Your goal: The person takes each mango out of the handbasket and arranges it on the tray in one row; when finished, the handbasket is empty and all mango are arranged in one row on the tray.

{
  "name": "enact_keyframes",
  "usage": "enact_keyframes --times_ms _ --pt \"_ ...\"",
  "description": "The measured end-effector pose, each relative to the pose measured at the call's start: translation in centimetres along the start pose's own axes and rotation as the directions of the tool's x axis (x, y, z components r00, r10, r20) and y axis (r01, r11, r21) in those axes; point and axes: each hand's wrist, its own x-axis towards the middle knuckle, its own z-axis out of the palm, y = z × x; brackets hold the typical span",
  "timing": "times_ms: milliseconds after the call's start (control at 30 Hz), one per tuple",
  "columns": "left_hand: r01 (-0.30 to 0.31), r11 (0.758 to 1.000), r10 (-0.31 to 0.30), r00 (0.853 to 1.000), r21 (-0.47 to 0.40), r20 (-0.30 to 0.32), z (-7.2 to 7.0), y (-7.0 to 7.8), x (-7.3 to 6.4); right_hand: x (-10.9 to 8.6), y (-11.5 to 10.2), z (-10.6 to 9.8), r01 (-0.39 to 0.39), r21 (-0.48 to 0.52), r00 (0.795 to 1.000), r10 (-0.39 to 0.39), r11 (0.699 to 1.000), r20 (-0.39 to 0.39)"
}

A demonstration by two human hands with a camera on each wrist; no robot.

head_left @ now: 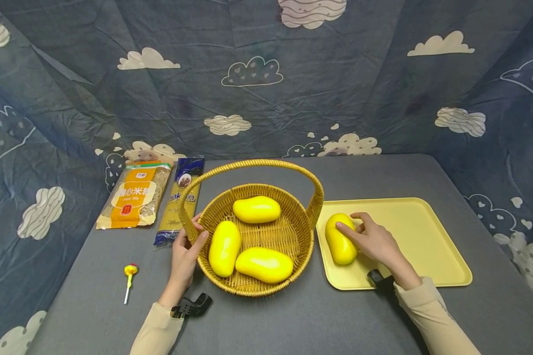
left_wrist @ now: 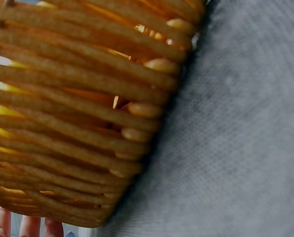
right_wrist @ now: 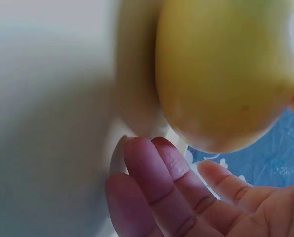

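Mango: the single mango (head_left: 341, 239) is in the left part of the tray (head_left: 426, 236), long side running away from the person, and appears to rest on its floor.
Right grip: the right hand (head_left: 377, 241) has its thumb on the mango, while the right wrist view shows the other fingers spread with a gap to the skin; it is not clasped.
Handling: the smooth, rounded skin will probably slip or roll under a thumb alone, so thumb and fingers are best set on opposite sides, near the middle, with even, light pressure whenever it bears the weight.
Tray: best kept flat, with no downward push on its edge.
Left grip: the left hand (head_left: 185, 259) grasps the basket (head_left: 275, 236) at its left rim, by the foot of the handle (head_left: 250, 163); a steady, gentle hold there should stop it sliding.
Basket load: far mango (head_left: 256, 209), left mango (head_left: 224, 249) and near mango (head_left: 264, 265), with bare weave at the right.
Clearance: the handle arches over the basket, so a hand passing there should avoid it.
Bench, left side: on the bench (head_left: 266, 325) lie a pasta packet (head_left: 174, 209), an orange bag (head_left: 135, 195) and a lollipop (head_left: 130, 270).
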Motion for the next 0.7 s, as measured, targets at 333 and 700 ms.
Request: enact_keyframes --times_ms 333,700 --pt "-0.006 1.0 0.006 1.0 -0.007 -0.003 0.0 0.0 -0.1 -0.8 0.2 -0.6 0.067 -0.004 0.986 -0.066 0.998 -0.15" --pt "-0.008 1.0 0.008 1.0 -0.019 -0.002 0.0 0.0 -0.1 -2.0 -0.7 -0.5 0.177 -0.016 0.891 -0.167 0.984 -0.422"
